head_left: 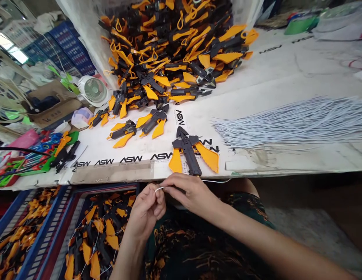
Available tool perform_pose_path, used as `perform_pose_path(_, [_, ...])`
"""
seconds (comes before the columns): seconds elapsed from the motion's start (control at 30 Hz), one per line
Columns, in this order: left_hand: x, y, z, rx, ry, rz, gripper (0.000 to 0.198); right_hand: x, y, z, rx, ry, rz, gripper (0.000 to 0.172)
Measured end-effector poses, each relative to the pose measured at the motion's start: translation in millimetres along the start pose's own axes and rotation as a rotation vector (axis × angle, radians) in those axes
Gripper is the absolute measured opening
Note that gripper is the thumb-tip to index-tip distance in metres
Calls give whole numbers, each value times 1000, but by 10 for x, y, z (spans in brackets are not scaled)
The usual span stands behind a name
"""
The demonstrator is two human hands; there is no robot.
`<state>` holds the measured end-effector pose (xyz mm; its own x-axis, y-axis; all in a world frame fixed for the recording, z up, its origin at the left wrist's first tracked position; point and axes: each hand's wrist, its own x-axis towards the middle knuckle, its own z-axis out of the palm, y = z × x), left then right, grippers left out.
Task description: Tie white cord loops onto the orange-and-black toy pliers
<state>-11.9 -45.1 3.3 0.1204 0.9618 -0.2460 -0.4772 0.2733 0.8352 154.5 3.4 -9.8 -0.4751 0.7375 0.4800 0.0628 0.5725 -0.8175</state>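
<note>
My left hand (146, 212) and my right hand (189, 193) meet just below the table edge, both pinching a thin white cord (159, 189) that bends into a small loop. The cord's far end runs right, past my right hand. Just beyond my fingers, a black-and-orange plastic toy piece (189, 153) lies flat on the white table top (90, 144). Further back, a large heap of similar toy pieces (169, 54) covers the table, with a few loose ones in front of it. A bundle of white cords (286, 122) lies to the right.
Below the table at the left, blue crates (57, 212) hold more toy pieces, some strung with cord. A small white fan (93, 90), a cardboard box (52, 103) and colourful clutter stand left of the table. My patterned dark clothing fills the lower middle.
</note>
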Motion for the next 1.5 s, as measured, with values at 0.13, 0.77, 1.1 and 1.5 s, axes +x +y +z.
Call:
perform_pose_path(0.13, [87,-90,89,56,186,143,40,-50,11,157,248,157,329,19])
perform_pose_path(0.77, [218,-199,-228,1255,136,936,9,-65,88,25,760,5,722,48])
perform_pose_path(1.1, [174,-440,186,384,395,288,35,-245,52,170,421,250,464,32])
perform_pose_path(1.5, [154,-290,234,381,184,140,44,-265,66,77,120,199,246,17])
